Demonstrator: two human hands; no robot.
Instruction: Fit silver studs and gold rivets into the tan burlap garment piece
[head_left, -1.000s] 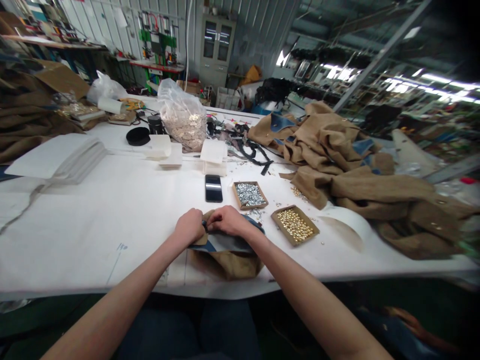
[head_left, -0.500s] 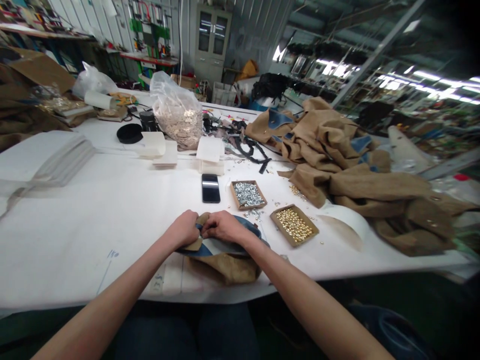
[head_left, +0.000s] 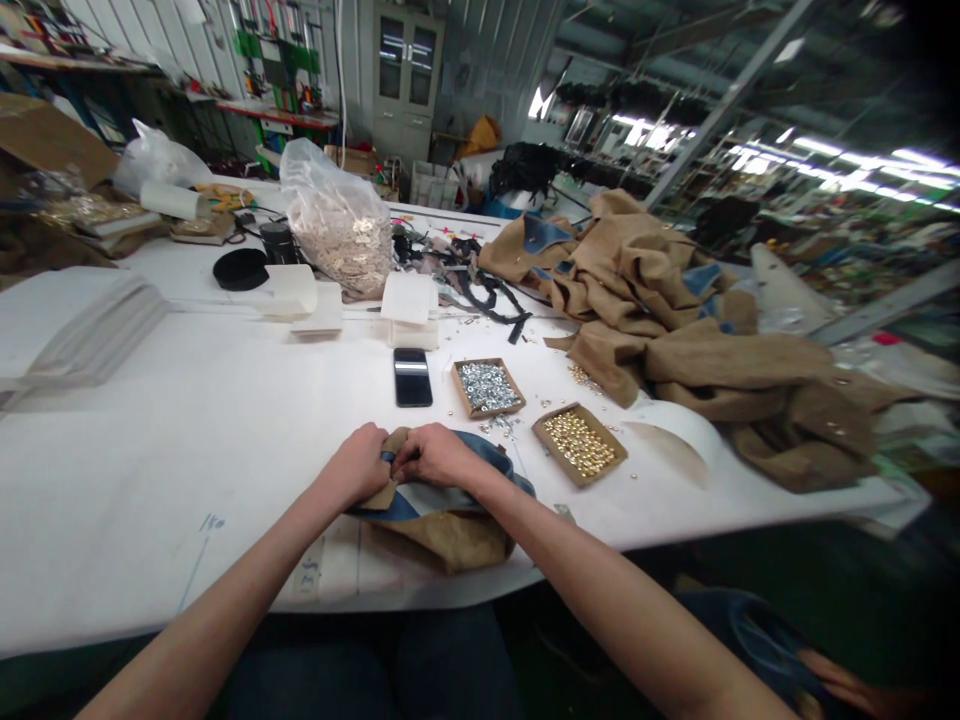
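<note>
My left hand [head_left: 351, 466] and my right hand [head_left: 435, 455] meet at the table's front edge, both pinching the folded edge of a tan wool garment piece [head_left: 442, 540] with a blue lining [head_left: 397, 508]. What the fingertips hold at the seam is hidden by the hands. To the right of my right hand, a cardboard tray of gold studs [head_left: 579, 444] sits beside a cardboard tray of silver metal studs [head_left: 487, 387]. A black smartphone [head_left: 412, 377] lies face up beyond my hands.
A heap of tan coat fabric with blue patches [head_left: 675, 320] fills the table's right side. Loose studs are scattered near the trays. Farther back stand a plastic bag of pale metal pieces [head_left: 337, 235], white foam blocks [head_left: 409, 310] and dark straps [head_left: 487, 298].
The view has shifted, so the table contents sit farther left and higher. My hands remain together on the fabric edge, with the blue lining showing slightly more.
</note>
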